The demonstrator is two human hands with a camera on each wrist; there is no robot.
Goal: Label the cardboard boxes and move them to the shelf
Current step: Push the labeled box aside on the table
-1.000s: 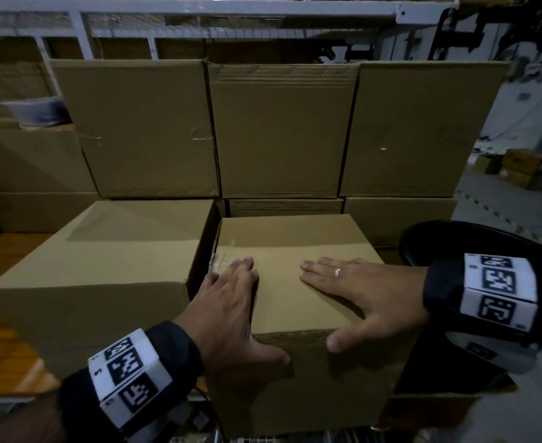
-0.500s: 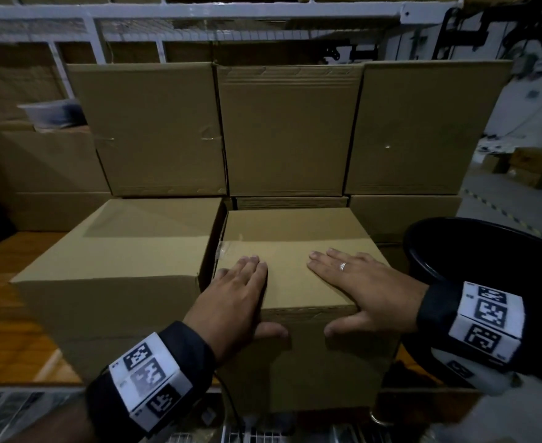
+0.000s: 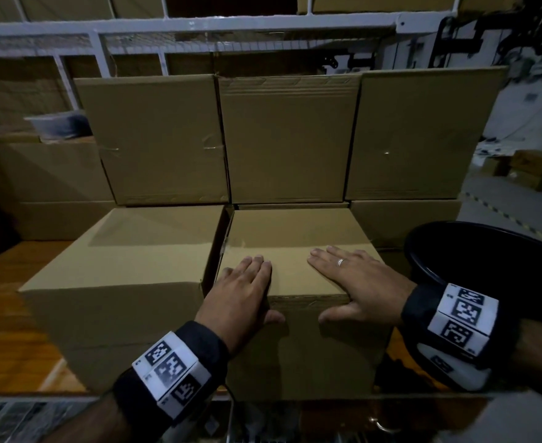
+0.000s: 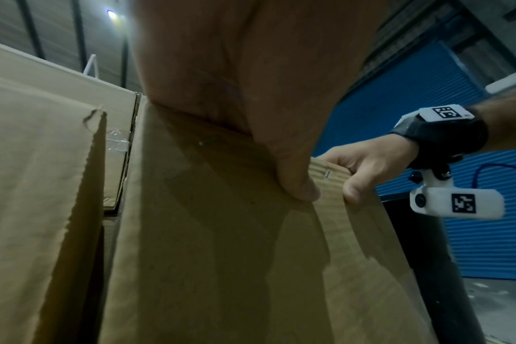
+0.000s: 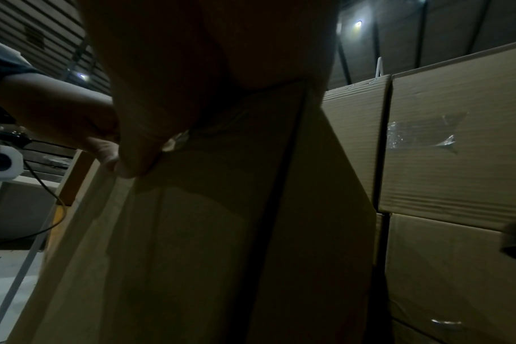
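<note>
Two hands flat on cardboard box (image 3: 290, 238)
L hand (image 3: 241, 294) & R hand (image 3: 356, 278): fingers straight, spread on top, thumbs hooked over front edge, pressing, not pinching.

No readable txt — only coded marker squares on wrist bands (image 3: 173, 372).

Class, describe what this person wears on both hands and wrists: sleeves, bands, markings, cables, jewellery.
Each wrist carries a dark band topped by a white block printed with black square-patterned tags: left band, right band. A white camera pod, also tagged, hangs under the right wrist, with a thin cable trailing. The right hand wears a silver ring; the left hand wears none.
</note>
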